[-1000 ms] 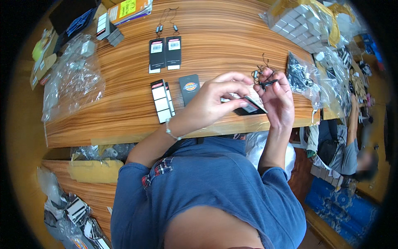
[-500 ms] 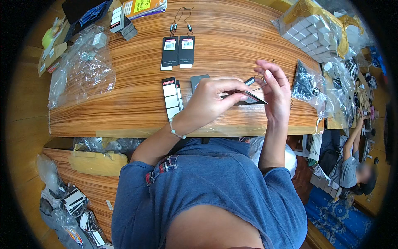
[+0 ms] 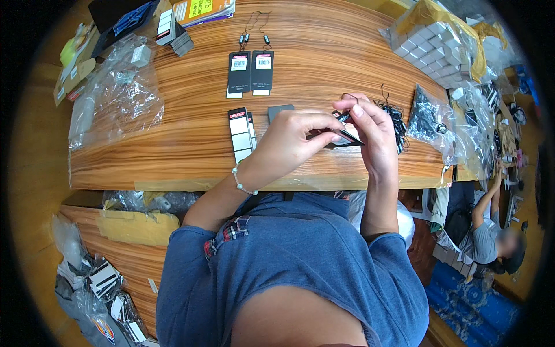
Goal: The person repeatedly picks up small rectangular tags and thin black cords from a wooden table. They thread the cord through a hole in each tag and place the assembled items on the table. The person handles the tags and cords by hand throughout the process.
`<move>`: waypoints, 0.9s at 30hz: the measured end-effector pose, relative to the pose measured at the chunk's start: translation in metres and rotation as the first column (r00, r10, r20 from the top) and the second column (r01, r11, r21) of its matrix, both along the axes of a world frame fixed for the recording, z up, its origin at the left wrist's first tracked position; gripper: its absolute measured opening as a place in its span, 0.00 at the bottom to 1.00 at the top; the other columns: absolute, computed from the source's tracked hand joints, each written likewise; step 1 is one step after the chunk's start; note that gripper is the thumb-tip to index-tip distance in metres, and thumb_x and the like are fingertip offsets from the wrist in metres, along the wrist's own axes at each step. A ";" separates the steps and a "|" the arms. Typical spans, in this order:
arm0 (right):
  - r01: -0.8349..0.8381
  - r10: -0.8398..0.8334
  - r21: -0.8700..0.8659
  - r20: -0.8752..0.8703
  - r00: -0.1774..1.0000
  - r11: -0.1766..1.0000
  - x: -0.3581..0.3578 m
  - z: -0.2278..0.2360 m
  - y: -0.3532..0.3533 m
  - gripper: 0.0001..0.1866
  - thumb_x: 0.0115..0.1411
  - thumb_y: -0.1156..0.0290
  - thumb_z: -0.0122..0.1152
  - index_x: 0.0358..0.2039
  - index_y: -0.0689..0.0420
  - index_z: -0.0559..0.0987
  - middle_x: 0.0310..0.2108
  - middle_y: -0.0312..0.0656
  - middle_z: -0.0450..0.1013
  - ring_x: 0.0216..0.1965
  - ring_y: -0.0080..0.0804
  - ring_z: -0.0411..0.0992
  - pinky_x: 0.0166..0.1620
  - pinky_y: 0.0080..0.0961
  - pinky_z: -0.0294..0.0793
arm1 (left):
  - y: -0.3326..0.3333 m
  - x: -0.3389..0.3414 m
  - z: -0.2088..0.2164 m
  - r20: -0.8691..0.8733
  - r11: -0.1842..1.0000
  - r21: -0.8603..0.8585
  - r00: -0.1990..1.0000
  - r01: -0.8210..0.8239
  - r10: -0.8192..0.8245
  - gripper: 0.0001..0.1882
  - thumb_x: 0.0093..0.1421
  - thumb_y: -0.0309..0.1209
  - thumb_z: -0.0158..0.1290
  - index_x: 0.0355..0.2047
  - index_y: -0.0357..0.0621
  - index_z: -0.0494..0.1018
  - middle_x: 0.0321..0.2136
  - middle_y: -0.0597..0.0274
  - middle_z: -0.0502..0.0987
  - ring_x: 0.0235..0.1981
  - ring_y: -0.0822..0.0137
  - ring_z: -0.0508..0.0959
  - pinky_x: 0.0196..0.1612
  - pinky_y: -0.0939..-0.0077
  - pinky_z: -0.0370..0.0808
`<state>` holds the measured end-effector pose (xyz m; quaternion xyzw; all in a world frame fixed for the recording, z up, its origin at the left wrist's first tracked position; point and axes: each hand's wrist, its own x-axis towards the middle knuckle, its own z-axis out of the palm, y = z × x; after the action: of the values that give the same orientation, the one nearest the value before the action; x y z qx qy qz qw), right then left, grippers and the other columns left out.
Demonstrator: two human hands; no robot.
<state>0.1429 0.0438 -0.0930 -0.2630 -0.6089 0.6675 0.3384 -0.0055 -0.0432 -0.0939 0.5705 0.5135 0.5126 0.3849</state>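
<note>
My left hand (image 3: 292, 139) and my right hand (image 3: 370, 130) meet over the near part of a striped wooden table (image 3: 324, 52). Together they pinch a small black card tag (image 3: 346, 139), with a thin black string loop (image 3: 348, 96) rising from my right fingertips. A short stack of black-and-white tags (image 3: 240, 133) lies on the table just left of my left hand, and a dark square tag (image 3: 280, 110) lies behind it. Two finished tags with strings (image 3: 251, 70) rest farther back. A tangle of black strings (image 3: 396, 118) sits right of my right hand.
Clear plastic bags (image 3: 118, 95) lie at the table's left. A bagged block of white boxes (image 3: 442, 37) stands at the back right, with a dark bag (image 3: 430, 118) nearer. Packets of tags (image 3: 107, 286) lie on a lower shelf at left. Another person (image 3: 488, 237) sits lower right.
My hands have stayed together on the tag; the string loop now stands up from my right fingers. The view has shifted slightly, so the table sits lower in frame.
</note>
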 end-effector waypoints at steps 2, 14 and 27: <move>0.023 -0.042 -0.186 -0.096 0.995 0.982 0.000 -0.004 0.001 0.13 0.59 0.65 0.50 0.32 0.63 0.77 0.34 0.36 0.69 0.38 0.22 0.64 0.42 0.20 0.62 | -0.001 0.001 -0.004 -0.023 0.999 0.034 1.000 0.004 -0.003 0.08 0.49 0.23 0.56 0.32 0.38 0.76 0.28 0.58 0.77 0.28 0.70 0.76 0.32 0.81 0.72; -0.117 -0.062 -0.277 -0.561 0.825 0.954 -0.017 0.019 0.026 0.19 0.65 0.62 0.36 0.46 0.64 0.68 0.27 0.39 0.67 0.29 0.25 0.66 0.39 0.28 0.68 | -0.009 -0.010 -0.024 0.218 0.989 -0.144 0.975 -0.020 0.051 0.08 0.51 0.19 0.53 0.33 0.33 0.75 0.29 0.61 0.77 0.32 0.75 0.76 0.38 0.84 0.73; -0.011 -0.052 0.338 0.177 0.983 0.941 -0.051 0.033 -0.027 0.09 0.61 0.76 0.43 0.41 0.62 0.65 0.17 0.35 0.63 0.21 0.18 0.60 0.28 0.15 0.61 | -0.018 -0.056 -0.011 0.353 0.934 0.023 0.877 -0.356 0.325 0.09 0.51 0.16 0.53 0.34 0.34 0.72 0.33 0.58 0.76 0.35 0.72 0.76 0.39 0.81 0.74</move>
<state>0.0918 0.0169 -0.0598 -0.2676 -0.7400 0.5226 0.3280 -0.0615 -0.0611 -0.1053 0.3892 0.5079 0.6856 0.3471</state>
